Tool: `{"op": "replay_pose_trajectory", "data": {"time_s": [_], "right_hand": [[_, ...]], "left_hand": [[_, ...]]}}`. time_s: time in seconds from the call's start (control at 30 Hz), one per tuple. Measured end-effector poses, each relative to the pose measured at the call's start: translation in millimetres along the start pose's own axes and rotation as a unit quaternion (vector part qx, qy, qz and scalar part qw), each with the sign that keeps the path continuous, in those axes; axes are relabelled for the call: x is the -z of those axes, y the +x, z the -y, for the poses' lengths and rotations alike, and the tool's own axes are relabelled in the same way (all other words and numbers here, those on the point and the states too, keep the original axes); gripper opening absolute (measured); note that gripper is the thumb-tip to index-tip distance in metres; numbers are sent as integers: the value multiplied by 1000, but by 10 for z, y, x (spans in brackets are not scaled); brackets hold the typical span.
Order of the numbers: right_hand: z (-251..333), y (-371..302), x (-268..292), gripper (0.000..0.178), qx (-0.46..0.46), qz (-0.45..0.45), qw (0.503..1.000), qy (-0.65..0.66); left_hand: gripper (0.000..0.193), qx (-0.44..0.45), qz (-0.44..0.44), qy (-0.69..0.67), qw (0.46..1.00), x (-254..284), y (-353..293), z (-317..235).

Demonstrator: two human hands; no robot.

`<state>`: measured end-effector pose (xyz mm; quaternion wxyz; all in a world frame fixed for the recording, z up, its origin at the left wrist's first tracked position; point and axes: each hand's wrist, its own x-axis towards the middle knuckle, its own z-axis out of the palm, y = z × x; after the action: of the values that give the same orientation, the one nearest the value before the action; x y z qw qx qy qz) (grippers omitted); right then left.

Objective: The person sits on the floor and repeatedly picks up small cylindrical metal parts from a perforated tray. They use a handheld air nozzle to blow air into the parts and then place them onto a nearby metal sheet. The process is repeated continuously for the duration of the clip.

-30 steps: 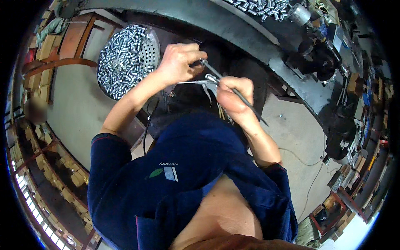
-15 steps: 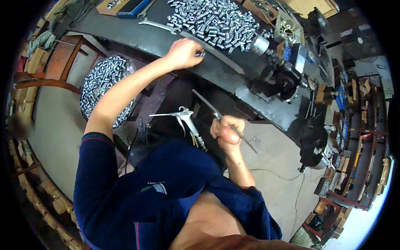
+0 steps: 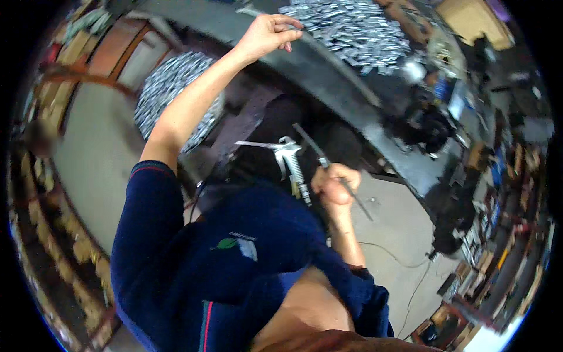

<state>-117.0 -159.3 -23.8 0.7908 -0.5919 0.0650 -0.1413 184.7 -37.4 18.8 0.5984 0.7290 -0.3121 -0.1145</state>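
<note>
My left hand is stretched out over the bench edge, beside a heap of small shiny metal sleeves. Its fingers are apart, with nothing visible between them, though the picture is smeared. Closer to my body, my right hand is closed around a thin metal rod. The rod slants across the fist and sticks out at both ends; a short, thicker piece sits on it just above the fingers. On my lap lies a silver air blow gun, its thin nozzle pointing left.
A round container of metal sleeves stands below the bench at left, beside a wooden chair. The dark workbench runs diagonally ahead, with black machinery at its right. Shelves line the far right. A cable trails across the floor.
My left hand has moved up toward the heap and its fingers have opened; the small metal sleeve seen in it before no longer shows. My right hand still grips the rod. The whole view has shifted.
</note>
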Motion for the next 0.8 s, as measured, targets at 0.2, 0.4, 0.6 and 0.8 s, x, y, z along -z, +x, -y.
{"op": "replay_pose_trajectory", "data": {"time_s": [0.2, 0.4, 0.6, 0.8], "right_hand": [[-24, 83, -188, 28, -72, 18, 995, 64], [-19, 189, -254, 28, -71, 32, 995, 57], [-14, 174, -258, 30, -83, 33, 996, 21], [-159, 137, -169, 35, -59, 36, 995, -72]], "left_hand": [[37, 157, -49, 106, 981, 1239, -1384, 1245], [30, 172, 40, 443, 879, 1235, -2022, 1748], [24, 162, 234, 582, 762, 880, -1877, 1765], [24, 161, 229, 579, 766, 924, -1745, 1811]]}}
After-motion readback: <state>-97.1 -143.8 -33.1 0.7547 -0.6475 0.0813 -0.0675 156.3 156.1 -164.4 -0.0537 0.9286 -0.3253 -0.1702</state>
